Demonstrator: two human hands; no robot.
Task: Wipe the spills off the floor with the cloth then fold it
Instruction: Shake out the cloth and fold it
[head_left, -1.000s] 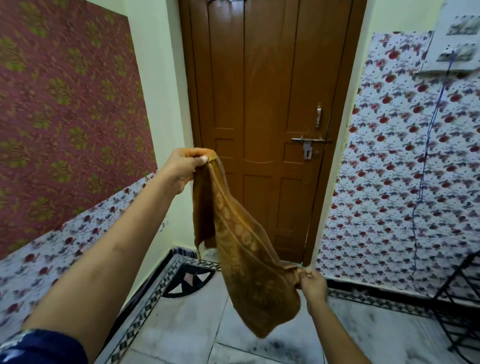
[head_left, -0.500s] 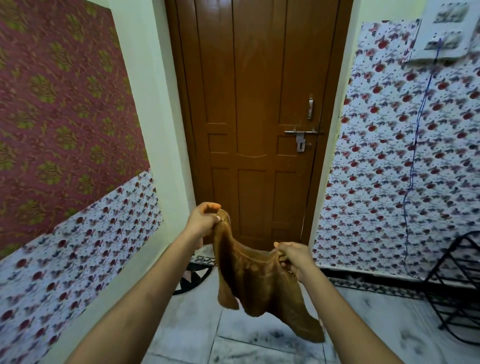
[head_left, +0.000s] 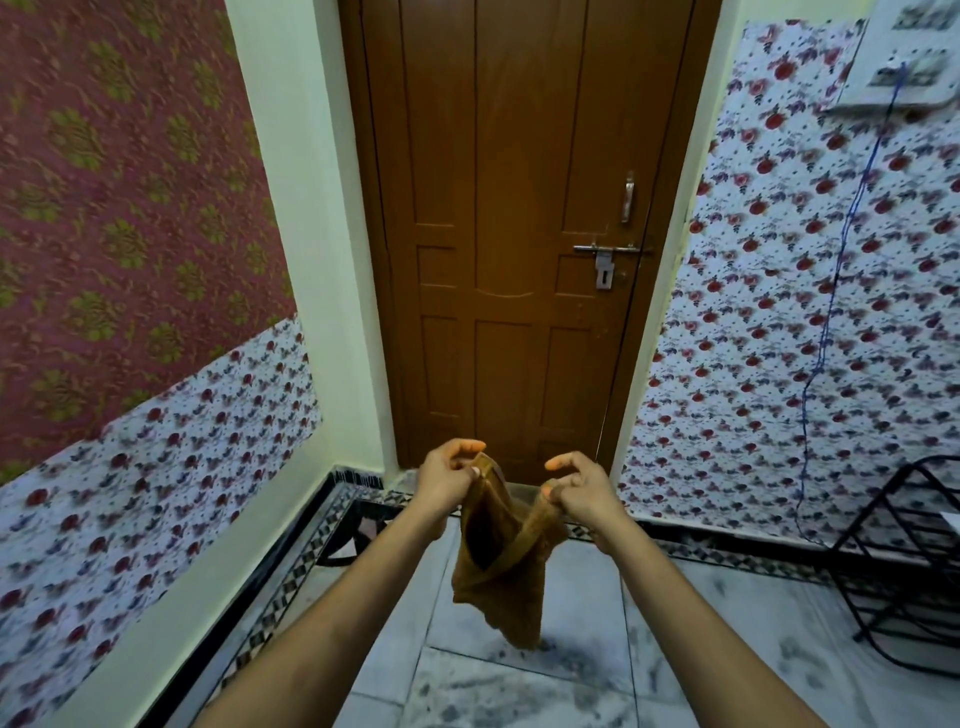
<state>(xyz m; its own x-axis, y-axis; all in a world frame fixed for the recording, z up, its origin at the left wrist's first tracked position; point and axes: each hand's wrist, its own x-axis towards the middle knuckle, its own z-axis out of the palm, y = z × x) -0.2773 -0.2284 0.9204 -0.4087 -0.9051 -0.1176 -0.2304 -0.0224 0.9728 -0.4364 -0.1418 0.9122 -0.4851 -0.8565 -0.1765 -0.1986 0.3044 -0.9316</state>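
Note:
A brown cloth (head_left: 501, 577) hangs in the air in front of me, above the marble floor (head_left: 519, 686). My left hand (head_left: 447, 480) pinches one upper corner of it. My right hand (head_left: 582, 491) pinches the other upper corner, a short way to the right at about the same height. The cloth sags between both hands in a loose fold, and its lower end dangles just over the tiles. Dark smudges mark the floor below it.
A shut brown door (head_left: 519, 234) with a bolt (head_left: 605, 254) stands straight ahead. Patterned walls close in on the left and right. A black metal rack (head_left: 904, 566) stands at the right. A blue cord (head_left: 831, 322) hangs down the right wall.
My left hand has come down and my right hand up, so both now hold the cloth level and close together. The cloth, stretched long before, hangs bunched and doubled.

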